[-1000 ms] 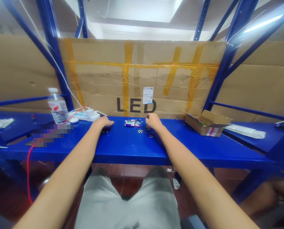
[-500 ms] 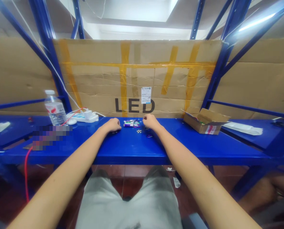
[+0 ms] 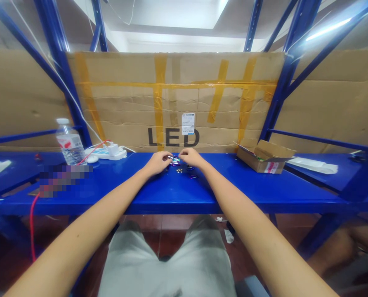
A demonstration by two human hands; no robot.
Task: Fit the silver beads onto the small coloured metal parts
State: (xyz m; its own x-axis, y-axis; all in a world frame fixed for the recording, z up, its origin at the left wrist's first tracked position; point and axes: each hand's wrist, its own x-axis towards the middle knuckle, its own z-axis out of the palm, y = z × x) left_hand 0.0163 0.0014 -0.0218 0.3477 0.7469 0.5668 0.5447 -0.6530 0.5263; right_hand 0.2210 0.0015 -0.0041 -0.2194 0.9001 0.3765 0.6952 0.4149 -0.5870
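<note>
My left hand is at the left side of a small pile of slim, shiny purple and green metallic sticks, fingers bent and drawn together at the pile. What it holds, if anything, is too small to make out. Across the pile, my right hand has its fingertips closed in a pinch, and I cannot tell what lies between them. Just below the pile are several small round metal pieces. A dark purple piece lies below my right hand, with other dark bits partly hidden by it.
The blue table backs onto a large cardboard sheet marked LED. An opened carton stands right. A water bottle, a white power strip and a red cable are left. Another person's limb shows lower right.
My left hand has moved right to the shiny sticks and now covers part of them. My right hand has shifted slightly left towards them, its fingertips now pointing at the pile.
</note>
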